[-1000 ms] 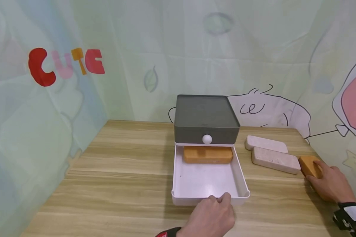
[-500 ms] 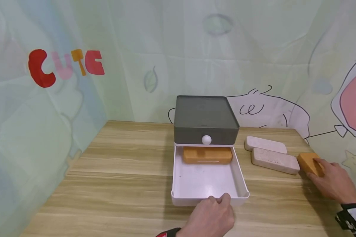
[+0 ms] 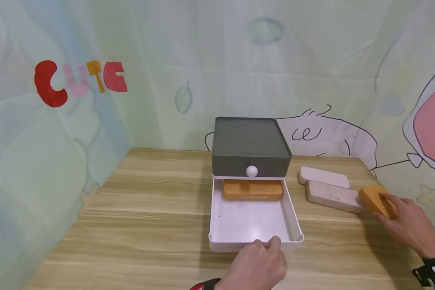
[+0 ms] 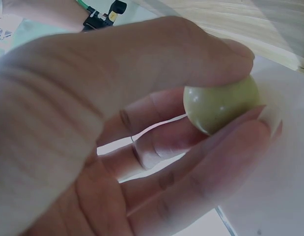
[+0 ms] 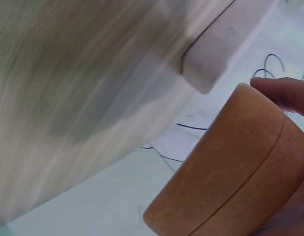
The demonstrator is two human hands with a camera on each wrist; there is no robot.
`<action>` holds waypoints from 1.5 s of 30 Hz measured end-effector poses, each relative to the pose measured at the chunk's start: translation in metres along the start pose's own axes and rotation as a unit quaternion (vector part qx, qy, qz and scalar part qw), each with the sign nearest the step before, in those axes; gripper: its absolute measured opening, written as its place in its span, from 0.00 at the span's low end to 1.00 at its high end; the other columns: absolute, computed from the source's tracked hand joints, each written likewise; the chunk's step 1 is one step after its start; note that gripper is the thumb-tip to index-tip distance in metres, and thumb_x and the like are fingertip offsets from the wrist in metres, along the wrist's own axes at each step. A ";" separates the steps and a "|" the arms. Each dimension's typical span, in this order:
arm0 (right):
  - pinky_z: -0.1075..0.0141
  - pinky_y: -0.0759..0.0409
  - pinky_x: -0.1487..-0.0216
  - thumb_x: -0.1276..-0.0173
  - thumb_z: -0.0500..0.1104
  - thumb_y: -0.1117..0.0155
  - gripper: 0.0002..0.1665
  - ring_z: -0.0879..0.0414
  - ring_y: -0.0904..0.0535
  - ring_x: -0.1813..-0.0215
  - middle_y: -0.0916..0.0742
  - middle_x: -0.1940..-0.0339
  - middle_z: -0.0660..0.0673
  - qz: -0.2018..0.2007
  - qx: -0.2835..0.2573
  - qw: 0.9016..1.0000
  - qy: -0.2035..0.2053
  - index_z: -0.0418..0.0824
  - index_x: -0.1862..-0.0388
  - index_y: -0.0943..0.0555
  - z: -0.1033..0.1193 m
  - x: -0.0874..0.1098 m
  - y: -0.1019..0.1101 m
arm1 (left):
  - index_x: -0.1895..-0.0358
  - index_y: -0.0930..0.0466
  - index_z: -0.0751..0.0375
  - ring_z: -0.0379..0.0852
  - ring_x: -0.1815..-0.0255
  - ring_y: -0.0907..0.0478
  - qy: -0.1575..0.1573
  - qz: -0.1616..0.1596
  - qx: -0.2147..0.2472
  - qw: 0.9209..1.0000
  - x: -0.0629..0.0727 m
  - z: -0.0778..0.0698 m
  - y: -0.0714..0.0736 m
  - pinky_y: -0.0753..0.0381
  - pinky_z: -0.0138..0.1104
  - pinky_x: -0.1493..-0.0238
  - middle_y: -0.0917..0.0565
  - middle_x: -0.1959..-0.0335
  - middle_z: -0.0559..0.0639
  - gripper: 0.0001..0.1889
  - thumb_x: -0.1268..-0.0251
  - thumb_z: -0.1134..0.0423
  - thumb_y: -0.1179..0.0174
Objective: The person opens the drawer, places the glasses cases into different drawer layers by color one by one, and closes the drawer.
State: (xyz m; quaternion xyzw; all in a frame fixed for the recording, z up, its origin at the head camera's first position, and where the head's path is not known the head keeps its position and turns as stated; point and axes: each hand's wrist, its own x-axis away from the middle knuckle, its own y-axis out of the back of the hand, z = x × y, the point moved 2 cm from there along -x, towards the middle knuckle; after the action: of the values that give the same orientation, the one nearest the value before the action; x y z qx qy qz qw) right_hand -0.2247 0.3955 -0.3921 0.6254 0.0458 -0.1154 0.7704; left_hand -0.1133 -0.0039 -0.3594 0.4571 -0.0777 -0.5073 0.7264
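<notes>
At the drawer front: the person's left hand [image 3: 255, 264] pinches a shiny, round, pale yellow-green knob [image 4: 220, 104] between thumb and fingers.
Open drawer: a smooth white plastic drawer [image 3: 248, 223] sticks out like a tray, with low walls and rounded front corners.
Inside it: a long orange-brown case with round edges [image 3: 252, 191] lies across the back, close under the edge of the box above.
Over it: a dark grey box with a flat, square top [image 3: 251, 137] has a round white knob [image 3: 251, 171] in front.
Right side of the table: the person's right hand [image 3: 411, 223] grips an orange case with rounded ends and a thin seam [image 3: 377, 200], held tilted.
In between: two pale pinkish cases, a back one [image 3: 323, 177] and a speckled front one [image 3: 331, 196], lie side by side, between the orange case and the drawer. I cannot tell if the orange case touches the speckled one.
Under it all: a light wooden table with brown streaks [image 3: 148, 209].
Behind: a thin, creased, pale green cloth [image 3: 210, 60] with cartoon drawings and the bright letters CUTE [image 3: 81, 80].
</notes>
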 end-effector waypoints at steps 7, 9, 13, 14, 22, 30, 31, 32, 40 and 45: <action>0.31 0.26 0.56 0.37 0.41 0.30 0.40 0.22 0.31 0.51 0.30 0.44 0.14 0.013 -0.016 1.000 0.022 0.26 0.30 0.34 0.016 0.006 0.005 | 0.75 0.15 0.45 0.31 0.87 0.39 0.001 0.007 -0.001 1.000 0.002 0.000 -0.001 0.40 0.25 0.90 0.30 0.79 0.39 0.06 0.39 0.57 0.37; 0.33 0.25 0.58 0.37 0.41 0.29 0.40 0.23 0.30 0.52 0.30 0.44 0.14 0.015 -0.017 0.999 0.034 0.26 0.31 0.33 0.020 0.007 0.008 | 0.74 0.15 0.45 0.31 0.86 0.38 0.001 0.006 -0.005 1.000 0.003 0.000 -0.001 0.39 0.25 0.90 0.30 0.79 0.39 0.06 0.40 0.57 0.37; 0.40 0.23 0.65 0.39 0.42 0.26 0.41 0.28 0.26 0.57 0.27 0.45 0.15 0.009 -0.022 0.998 0.058 0.29 0.31 0.31 0.030 0.010 0.012 | 0.74 0.15 0.44 0.31 0.85 0.37 0.001 0.004 -0.013 1.000 0.004 -0.001 -0.002 0.39 0.25 0.89 0.30 0.78 0.40 0.06 0.41 0.56 0.37; 0.42 0.22 0.66 0.39 0.43 0.25 0.41 0.29 0.25 0.59 0.26 0.46 0.15 0.004 -0.023 0.998 0.066 0.29 0.31 0.31 0.033 0.011 0.013 | 0.74 0.15 0.44 0.31 0.85 0.37 0.001 0.003 -0.013 1.000 0.004 -0.001 -0.002 0.39 0.26 0.89 0.30 0.78 0.39 0.06 0.41 0.56 0.37; 0.49 0.23 0.69 0.42 0.45 0.21 0.43 0.35 0.23 0.60 0.22 0.47 0.21 -0.026 -0.035 0.992 0.115 0.34 0.31 0.27 0.050 0.016 0.018 | 0.73 0.15 0.44 0.32 0.87 0.37 -0.001 0.016 -0.005 1.000 0.004 -0.002 -0.001 0.38 0.25 0.90 0.27 0.76 0.41 0.06 0.40 0.56 0.37; 0.58 0.25 0.69 0.43 0.46 0.21 0.39 0.37 0.21 0.57 0.19 0.45 0.27 -0.056 -0.034 0.981 0.185 0.38 0.33 0.24 0.061 0.021 0.027 | 0.70 0.14 0.45 0.34 0.87 0.35 -0.013 0.038 0.006 0.999 0.002 -0.003 0.000 0.37 0.26 0.89 0.22 0.71 0.42 0.06 0.38 0.55 0.39; 0.59 0.26 0.69 0.43 0.47 0.21 0.39 0.38 0.21 0.57 0.19 0.45 0.28 -0.057 -0.032 0.980 0.189 0.38 0.33 0.24 0.062 0.021 0.028 | 0.70 0.14 0.44 0.34 0.87 0.35 -0.012 0.035 0.003 0.999 0.001 -0.003 0.000 0.37 0.26 0.89 0.22 0.72 0.42 0.06 0.38 0.55 0.39; 0.62 0.27 0.69 0.43 0.47 0.21 0.39 0.39 0.22 0.57 0.19 0.45 0.29 -0.059 -0.032 0.979 0.195 0.39 0.33 0.23 0.064 0.022 0.029 | 0.71 0.14 0.44 0.34 0.87 0.35 -0.011 0.031 0.000 0.999 0.001 -0.003 0.000 0.37 0.26 0.89 0.22 0.72 0.42 0.06 0.38 0.55 0.39; 0.69 0.30 0.71 0.45 0.45 0.19 0.41 0.46 0.22 0.59 0.18 0.45 0.35 -0.087 -0.043 0.968 0.230 0.43 0.32 0.23 0.079 0.026 0.038 | 0.69 0.13 0.45 0.36 0.88 0.33 -0.007 0.045 -0.001 0.999 -0.001 -0.003 0.002 0.35 0.28 0.89 0.22 0.72 0.44 0.06 0.38 0.56 0.39; 0.69 0.30 0.71 0.47 0.43 0.18 0.43 0.47 0.23 0.58 0.19 0.44 0.37 -0.100 -0.052 0.961 0.251 0.46 0.31 0.23 0.089 0.029 0.041 | 0.70 0.13 0.46 0.36 0.87 0.33 -0.005 0.041 0.000 0.999 -0.001 -0.003 0.002 0.35 0.27 0.90 0.23 0.73 0.43 0.06 0.38 0.56 0.39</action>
State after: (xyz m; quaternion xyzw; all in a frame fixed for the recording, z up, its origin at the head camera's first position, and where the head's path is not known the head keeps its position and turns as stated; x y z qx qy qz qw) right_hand -0.1931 0.3134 -0.3406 0.5857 0.3060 -0.0287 0.7500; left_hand -0.1107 -0.0013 -0.3597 0.4513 -0.0998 -0.4791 0.7463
